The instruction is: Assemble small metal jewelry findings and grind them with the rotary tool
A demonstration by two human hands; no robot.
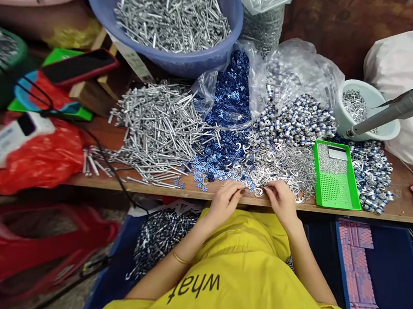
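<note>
At the front edge of the wooden bench, my left hand (224,201) has its fingers drawn together. What they hold, if anything, is too small to make out. My right hand (283,202) is a short way to the right, thumb and fingertips pinched beside small silver hook-shaped pieces (257,191). Just beyond the left fingertips lie small blue three-armed pieces (202,170), spilling from a clear bag of darker blue ones (236,84). Silver-and-blue cylinders (294,120) are heaped beyond the right hand. Silver rods with looped ends (157,132) form a pile to the left.
A blue basin (222,40) of rods stands at the back. On the right are a green tray (355,192) with tiny metal pieces, a pale bowl (389,129) and a slanting grey tool (399,108). Red plastic (59,146) and a phone (83,65) lie left; a cable crosses there.
</note>
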